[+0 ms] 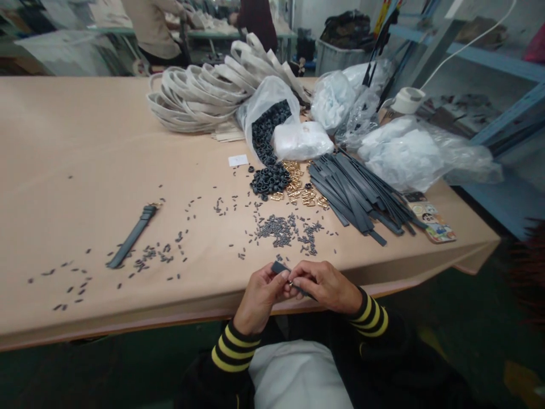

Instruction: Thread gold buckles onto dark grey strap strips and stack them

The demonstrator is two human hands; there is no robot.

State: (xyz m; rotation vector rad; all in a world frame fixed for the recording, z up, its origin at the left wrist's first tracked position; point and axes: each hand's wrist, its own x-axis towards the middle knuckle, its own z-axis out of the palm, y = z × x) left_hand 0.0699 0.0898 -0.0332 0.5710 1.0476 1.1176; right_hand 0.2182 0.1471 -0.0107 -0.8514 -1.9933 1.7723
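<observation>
Both hands meet at the table's front edge around one dark grey strap (280,267). My left hand (263,292) is closed on the strap, whose flat end sticks up past the thumb. From the other side, my right hand (330,286) pinches the strap near a small shiny metal buckle (290,283), partly covered by fingers. Just beyond lie many tiny dark pieces (276,229), a heap of dark loops (269,180) and gold buckles (293,176). A pile of dark strips (357,193) is at the right. On the left rests a strap with a buckle (134,236).
A bag of dark loops (266,125) lies open behind the heap. Coiled pale webbing (200,99) and plastic bags (400,150) line the table's back. A patterned phone case (434,221) sits near the right edge. Two people (155,28) are beyond the table.
</observation>
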